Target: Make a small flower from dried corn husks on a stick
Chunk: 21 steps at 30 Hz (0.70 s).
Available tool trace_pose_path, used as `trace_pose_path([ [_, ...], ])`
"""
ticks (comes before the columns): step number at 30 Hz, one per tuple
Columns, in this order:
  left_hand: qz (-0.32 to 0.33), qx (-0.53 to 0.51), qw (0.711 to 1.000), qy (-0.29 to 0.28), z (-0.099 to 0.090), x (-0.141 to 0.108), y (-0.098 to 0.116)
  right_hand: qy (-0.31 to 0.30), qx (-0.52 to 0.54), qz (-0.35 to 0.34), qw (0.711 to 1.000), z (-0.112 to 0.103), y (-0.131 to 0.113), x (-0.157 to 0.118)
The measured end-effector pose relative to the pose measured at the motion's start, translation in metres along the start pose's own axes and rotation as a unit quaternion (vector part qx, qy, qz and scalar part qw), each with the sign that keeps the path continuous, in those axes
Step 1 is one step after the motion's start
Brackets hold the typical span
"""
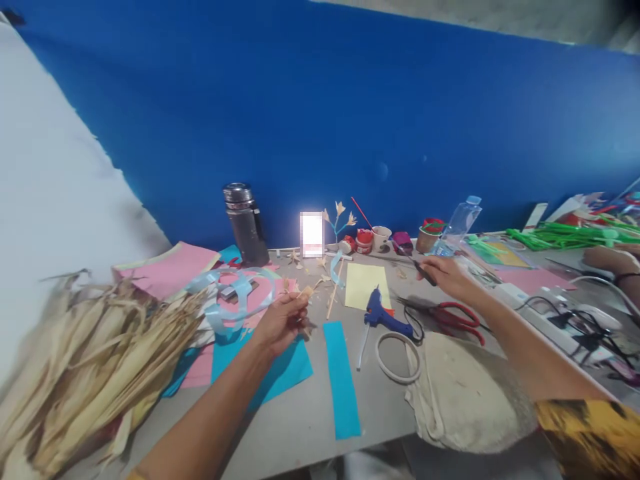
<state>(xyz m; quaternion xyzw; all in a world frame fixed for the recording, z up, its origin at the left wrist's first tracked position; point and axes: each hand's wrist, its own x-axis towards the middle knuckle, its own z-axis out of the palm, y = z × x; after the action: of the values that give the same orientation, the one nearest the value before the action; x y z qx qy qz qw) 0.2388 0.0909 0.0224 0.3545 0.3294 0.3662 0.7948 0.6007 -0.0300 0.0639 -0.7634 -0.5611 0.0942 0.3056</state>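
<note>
My left hand (286, 321) is above the blue paper (285, 383), its fingertips pinched on a small piece of dry husk (307, 292). My right hand (447, 275) grips a thin tool with a dark handle (425, 271); its slim shaft points up and left, and its kind is unclear. Between the hands are a yellow paper sheet (367, 287), a blue glue gun (383, 315) and a thin stick (333, 293). Red-handled scissors (456, 317) lie below my right hand. Behind them stands a small blue-stemmed flower with husk petals (338, 217).
A husk bundle (100, 360) fills the left side near a dark flask (246, 230). Front right lie a tape ring (399, 379) and beige cloth (470, 393). Farther right are a plastic bottle (460, 223), a power strip (543, 320) and another person's hand (610, 263).
</note>
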Motion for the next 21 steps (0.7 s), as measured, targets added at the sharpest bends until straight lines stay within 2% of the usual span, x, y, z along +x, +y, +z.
trace_pose_path([
  [1, -0.004, -0.013, 1.000, 0.000, 0.001, -0.001, 0.000, -0.047, 0.124, 0.006, 0.991, 0.008, -0.017, -0.001],
  [2, -0.006, -0.026, 1.000, 0.002, 0.001, -0.002, 0.001, -0.101, 0.235, 0.008, 0.967, 0.017, -0.035, -0.004],
  [4, -0.004, -0.052, 0.999, 0.010, 0.002, -0.003, 0.002, -0.190, 0.420, 0.016, 0.887, 0.036, -0.071, -0.010],
  [6, 0.002, -0.079, 0.997, 0.025, 0.002, -0.004, 0.004, -0.248, 0.526, 0.019, 0.813, 0.054, -0.101, -0.016],
  [8, 0.005, -0.104, 0.994, 0.034, 0.001, -0.003, 0.006, -0.281, 0.572, 0.019, 0.770, 0.071, -0.121, -0.020],
  [10, 0.007, -0.123, 0.992, 0.034, -0.001, -0.003, 0.008, -0.307, 0.582, 0.006, 0.753, 0.086, -0.132, -0.023],
  [15, 0.025, -0.164, 0.986, 0.003, -0.004, -0.002, 0.011, -0.357, 0.559, -0.035, 0.748, 0.115, -0.138, -0.037],
  [21, 0.034, -0.190, 0.981, -0.024, -0.002, -0.006, 0.014, -0.402, 0.513, -0.020, 0.758, 0.126, -0.138, -0.049],
])
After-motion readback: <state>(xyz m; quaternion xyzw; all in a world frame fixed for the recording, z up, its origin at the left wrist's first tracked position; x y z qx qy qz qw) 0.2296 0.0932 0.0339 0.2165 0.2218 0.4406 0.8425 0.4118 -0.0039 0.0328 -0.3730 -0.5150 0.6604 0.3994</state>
